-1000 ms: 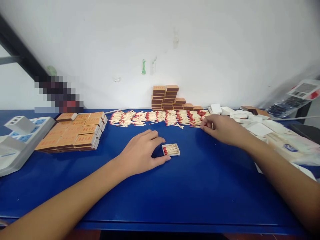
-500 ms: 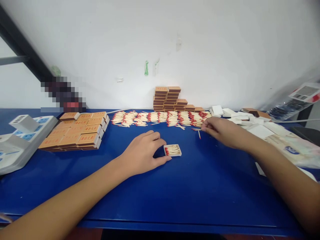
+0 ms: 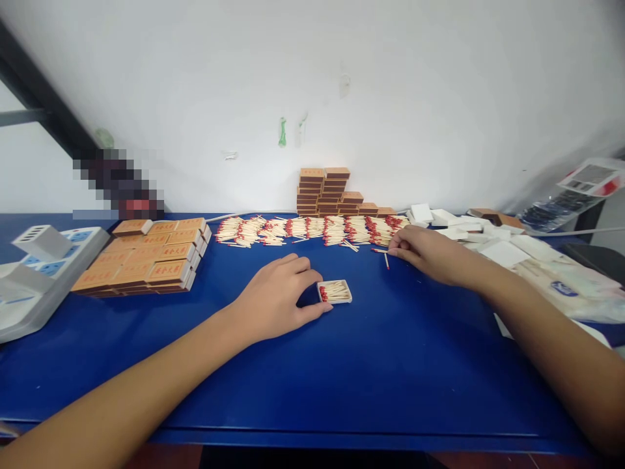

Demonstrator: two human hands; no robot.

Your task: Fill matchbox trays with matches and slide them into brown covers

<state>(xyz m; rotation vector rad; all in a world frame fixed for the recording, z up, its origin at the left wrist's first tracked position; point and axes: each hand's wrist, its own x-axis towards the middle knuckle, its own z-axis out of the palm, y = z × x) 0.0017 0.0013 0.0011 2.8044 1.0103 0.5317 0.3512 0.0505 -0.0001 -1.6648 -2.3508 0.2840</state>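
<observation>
White wall (image 3: 415, 98) rises behind your blue bench (image 3: 317, 384), meeting it along the far edge. Near the middle of the bench, well back from the near edge, lies a small white tray (image 3: 343, 301) filled with matches, red heads toward the left edge. Your left hand (image 3: 280, 296) is curved around the tray's left end, holding it between thumb and forefinger, with the other fingers bent over the bench. Your right hand (image 3: 422, 254) is farther back and to the right, its fingertips drawn narrow just beside a loose match (image 3: 387, 262), whose red head points toward the near edge; a second match (image 3: 377, 251) lies close by. You cannot tell from here whether the fingertips grip either one

Along the far edge, match piles (image 3: 334, 230) run side by side, with stacked matchboxes (image 3: 322, 192) behind them against the wall. Toward the left edge you have a layered block of matchboxes (image 3: 146, 257), then a power strip (image 3: 61, 268) with plugs in it. Toward the far right corner, white trays (image 3: 502, 252) lie in a heap beyond your right hand, next to a plastic packet (image 3: 541, 277)
</observation>
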